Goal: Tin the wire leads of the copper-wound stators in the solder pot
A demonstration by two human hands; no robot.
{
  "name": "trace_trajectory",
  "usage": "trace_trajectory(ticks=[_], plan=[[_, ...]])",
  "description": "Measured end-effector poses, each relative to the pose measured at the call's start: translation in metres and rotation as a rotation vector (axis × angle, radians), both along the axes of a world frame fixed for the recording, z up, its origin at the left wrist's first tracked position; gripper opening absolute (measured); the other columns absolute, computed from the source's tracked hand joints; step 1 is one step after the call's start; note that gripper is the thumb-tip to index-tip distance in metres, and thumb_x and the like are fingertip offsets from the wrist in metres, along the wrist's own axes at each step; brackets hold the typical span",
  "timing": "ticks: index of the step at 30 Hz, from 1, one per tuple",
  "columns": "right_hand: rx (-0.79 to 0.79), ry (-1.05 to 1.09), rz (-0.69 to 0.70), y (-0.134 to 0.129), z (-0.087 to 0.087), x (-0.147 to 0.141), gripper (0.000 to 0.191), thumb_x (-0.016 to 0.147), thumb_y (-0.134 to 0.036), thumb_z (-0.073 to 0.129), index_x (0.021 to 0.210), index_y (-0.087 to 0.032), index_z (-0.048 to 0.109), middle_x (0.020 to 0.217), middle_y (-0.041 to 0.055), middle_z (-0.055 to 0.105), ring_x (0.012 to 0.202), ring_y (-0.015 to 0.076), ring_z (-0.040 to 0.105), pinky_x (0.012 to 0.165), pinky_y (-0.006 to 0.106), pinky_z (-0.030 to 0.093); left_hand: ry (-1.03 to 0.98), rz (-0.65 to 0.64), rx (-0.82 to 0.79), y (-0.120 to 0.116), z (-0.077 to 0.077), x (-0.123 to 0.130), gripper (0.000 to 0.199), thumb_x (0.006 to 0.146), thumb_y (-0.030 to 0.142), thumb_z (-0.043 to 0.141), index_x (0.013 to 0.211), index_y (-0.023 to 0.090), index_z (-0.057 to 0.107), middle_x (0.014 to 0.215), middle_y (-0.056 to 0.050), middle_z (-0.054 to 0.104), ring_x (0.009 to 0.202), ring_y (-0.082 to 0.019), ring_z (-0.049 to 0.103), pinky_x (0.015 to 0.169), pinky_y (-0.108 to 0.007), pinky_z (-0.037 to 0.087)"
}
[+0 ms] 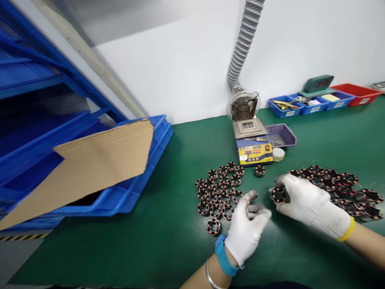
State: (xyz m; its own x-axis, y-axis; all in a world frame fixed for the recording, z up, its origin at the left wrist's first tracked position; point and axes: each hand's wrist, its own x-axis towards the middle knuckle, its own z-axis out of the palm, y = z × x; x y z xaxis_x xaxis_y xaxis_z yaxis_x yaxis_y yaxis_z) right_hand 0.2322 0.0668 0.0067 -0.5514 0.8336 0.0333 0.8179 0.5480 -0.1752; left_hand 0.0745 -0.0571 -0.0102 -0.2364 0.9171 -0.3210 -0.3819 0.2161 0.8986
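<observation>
My right hand (300, 200), in a white knit glove with a yellow cuff, grips a ring-shaped motor stator (278, 195) with copper-coloured spots around its face. Just left of it, my left hand (248, 222), gloved and with a blue strap at the wrist, has its fingers bent but apart, with nothing between them. Beside that hand, several similar stators (213, 226) stand in a close group on the green tabletop (168, 241). Another bunch of stators (332, 174) lies to the right, partly hidden by my right hand. A lone stator (259, 171) sits in front of the solder pot.
The solder pot (255, 154) stands under a grey exhaust hose (245, 38). Near it are a purple tray (290, 138) and a round whitish block (278, 155). Blue bins (284, 112) and a red bin (361, 90) line the wall. Cardboard (111, 156) covers blue crates (156, 152) at left.
</observation>
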Motion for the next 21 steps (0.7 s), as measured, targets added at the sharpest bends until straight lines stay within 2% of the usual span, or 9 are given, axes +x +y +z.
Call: trace_trajectory(ticks=[2, 3, 7, 9, 11, 14, 17, 19, 21], plan=[[-0.137, 0.034, -0.101, -0.017, 0.006, -0.014, 0.037, 0.074, -0.04, 0.069, 0.108, -0.025, 0.068, 0.1, 0.0096, 0.074, 0.084, 0.0316, 0.072, 0.069, 0.04, 0.053, -0.042, -0.01, 0.024, 0.001, 0.0, 0.002, 0.069, 0.069, 0.024, 0.087, 0.129, 0.014, 0.056, 0.093, -0.006, 0.069, 0.083, -0.016, 0.063, 0.08, -0.029, 0.051], [-0.186, 0.061, -0.121, -0.023, 0.009, -0.019, 0.036, 0.075, -0.04, 0.069, 0.108, -0.027, 0.068, 0.1, 0.0087, 0.075, 0.083, 0.0324, 0.073, 0.067, 0.04, 0.053, -0.074, 0.003, 0.037, 0.002, 0.001, 0.002, 0.069, 0.068, 0.023, 0.087, 0.129, 0.014, 0.056, 0.089, -0.004, 0.069, 0.08, -0.016, 0.063, 0.079, -0.029, 0.051], [-0.465, 0.339, 0.004, -0.025, 0.01, -0.027, 0.056, 0.072, -0.036, 0.074, 0.128, -0.031, 0.065, 0.117, 0.0075, 0.073, 0.102, 0.0341, 0.072, 0.08, 0.042, 0.059, -0.199, 0.134, 0.058, 0.008, 0.006, -0.009, 0.059, 0.07, 0.028, 0.086, 0.12, 0.013, 0.06, 0.073, 0.0, 0.065, 0.067, -0.013, 0.06, 0.069, -0.027, 0.049], [-0.706, 0.523, 0.07, -0.018, 0.005, -0.025, 0.065, 0.076, -0.042, 0.073, 0.138, -0.028, 0.06, 0.121, 0.0101, 0.072, 0.107, 0.0326, 0.071, 0.084, 0.041, 0.061, -0.261, 0.164, 0.084, 0.01, 0.007, -0.014, 0.055, 0.069, 0.031, 0.088, 0.113, 0.012, 0.063, 0.074, 0.0, 0.065, 0.066, -0.012, 0.059, 0.066, -0.026, 0.048], [-0.84, 0.657, 0.067, -0.013, -0.001, -0.025, 0.061, 0.084, -0.051, 0.067, 0.138, -0.022, 0.061, 0.123, 0.0134, 0.071, 0.111, 0.0319, 0.069, 0.091, 0.041, 0.06, -0.314, 0.171, 0.104, 0.012, 0.008, -0.016, 0.055, 0.066, 0.034, 0.091, 0.109, 0.012, 0.064, 0.079, -0.002, 0.067, 0.067, -0.012, 0.06, 0.066, -0.026, 0.049], [-0.834, 0.761, 0.026, -0.015, -0.011, -0.031, 0.056, 0.088, -0.056, 0.064, 0.13, -0.019, 0.065, 0.13, 0.0145, 0.068, 0.12, 0.0311, 0.065, 0.103, 0.042, 0.055, -0.322, 0.166, 0.108, 0.011, 0.008, -0.012, 0.056, 0.065, 0.036, 0.093, 0.107, 0.011, 0.066, 0.087, -0.005, 0.07, 0.073, -0.013, 0.062, 0.071, -0.027, 0.051], [-0.933, 0.877, 0.011, -0.019, -0.015, -0.039, 0.057, 0.086, -0.057, 0.068, 0.128, -0.019, 0.065, 0.13, 0.0141, 0.068, 0.117, 0.0294, 0.067, 0.1, 0.04, 0.056, -0.324, 0.143, 0.155, 0.007, 0.009, -0.008, 0.061, 0.067, 0.035, 0.092, 0.116, 0.012, 0.063, 0.086, -0.005, 0.069, 0.075, -0.013, 0.062, 0.077, -0.027, 0.05], [-1.005, 0.93, 0.007, -0.013, -0.012, -0.043, 0.061, 0.083, -0.057, 0.071, 0.13, -0.019, 0.063, 0.126, 0.0145, 0.07, 0.111, 0.029, 0.069, 0.096, 0.04, 0.058, -0.326, 0.109, 0.185, 0.003, 0.009, -0.007, 0.074, 0.067, 0.035, 0.093, 0.128, 0.014, 0.056, 0.09, -0.006, 0.069, 0.079, -0.013, 0.063, 0.08, -0.028, 0.049], [-0.929, 0.888, -0.007, 0.006, -0.002, -0.046, 0.064, 0.08, -0.056, 0.073, 0.131, -0.018, 0.063, 0.122, 0.0148, 0.072, 0.105, 0.029, 0.071, 0.092, 0.041, 0.059, -0.312, 0.102, 0.186, -0.001, 0.009, -0.008, 0.089, 0.066, 0.036, 0.093, 0.139, 0.016, 0.047, 0.099, -0.008, 0.068, 0.082, -0.015, 0.063, 0.081, -0.029, 0.05]])
